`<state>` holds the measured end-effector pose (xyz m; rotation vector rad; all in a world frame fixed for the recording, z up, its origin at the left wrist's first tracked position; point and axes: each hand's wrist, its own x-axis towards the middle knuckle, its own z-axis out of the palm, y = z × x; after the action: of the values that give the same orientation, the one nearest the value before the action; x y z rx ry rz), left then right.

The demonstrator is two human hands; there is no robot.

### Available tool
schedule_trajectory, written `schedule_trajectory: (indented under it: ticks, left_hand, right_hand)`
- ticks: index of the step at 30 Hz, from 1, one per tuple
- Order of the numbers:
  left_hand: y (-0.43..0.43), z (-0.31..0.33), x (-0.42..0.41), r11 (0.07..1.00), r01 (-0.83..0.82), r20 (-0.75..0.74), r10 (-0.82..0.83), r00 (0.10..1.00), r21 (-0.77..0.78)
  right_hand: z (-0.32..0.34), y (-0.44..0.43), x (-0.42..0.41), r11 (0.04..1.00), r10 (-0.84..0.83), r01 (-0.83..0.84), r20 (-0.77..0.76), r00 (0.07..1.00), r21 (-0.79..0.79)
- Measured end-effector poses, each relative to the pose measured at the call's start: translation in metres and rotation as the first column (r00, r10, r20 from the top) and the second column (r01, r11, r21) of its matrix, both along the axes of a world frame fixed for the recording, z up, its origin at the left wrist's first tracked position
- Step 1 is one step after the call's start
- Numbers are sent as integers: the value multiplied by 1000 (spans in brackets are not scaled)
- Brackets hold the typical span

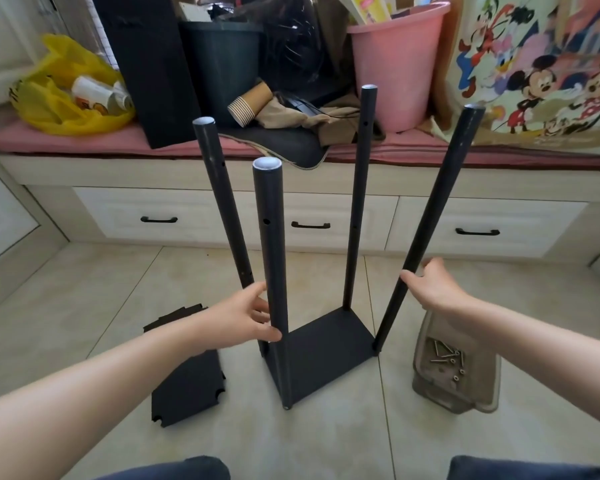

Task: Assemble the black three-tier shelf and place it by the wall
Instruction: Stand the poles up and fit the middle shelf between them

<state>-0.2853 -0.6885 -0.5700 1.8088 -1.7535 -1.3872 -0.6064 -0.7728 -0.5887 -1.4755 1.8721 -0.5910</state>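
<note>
A black bottom shelf panel (326,351) stands on the tiled floor with black poles rising from its corners: near left pole (272,258), far left pole (222,199), far right pole (359,202) and near right pole (430,223), which leans outward to the right. My left hand (245,320) is open, its fingers touching the near left pole low down. My right hand (430,284) is open beside the leaning near right pole, thumb close to it. Two more black shelf panels (187,386) lie flat on the floor at the left.
A clear plastic tray (471,393) holding several screws and nuts sits on the floor at the right. Behind is a drawer bench (309,213) with a pink cushion, a pink bucket (399,64), a black board (146,64), a yellow bag (70,91) and paper cups (250,103).
</note>
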Motion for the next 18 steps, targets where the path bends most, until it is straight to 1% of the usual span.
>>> schedule_trajectory:
  ticks: [3, 6, 9, 11, 14, 16, 18]
  left_hand:
    - [1, 0, -13, 1000, 8, -39, -8, 999, -6]
    - [2, 3, -20, 1000, -24, -72, 22, 997, -21]
    - [4, 5, -21, 999, -26, -67, 23, 997, -38]
    - [5, 6, -20, 998, -31, -53, 28, 998, -62]
    - [6, 6, -15, 991, -76, -48, 71, 996, -112]
    - [4, 7, -9, 971, -162, -63, 153, 986, -173]
    - [0, 8, -2, 933, -267, -74, 256, 964, -243]
  right_hand:
    - [3, -13, -9, 999, -50, 51, 54, 997, -9]
    - [11, -24, -11, 999, -23, 29, 167, 986, -31]
    - [15, -28, -9, 998, -2, 17, 208, 978, -68]
    - [15, -28, -7, 996, -8, 25, 200, 980, -84]
    - [15, -24, -4, 991, -22, 38, 127, 992, -129]
    - [16, -18, 0, 986, -23, 37, 88, 996, -165]
    - [16, -10, 3, 976, -11, 27, 77, 997, -214]
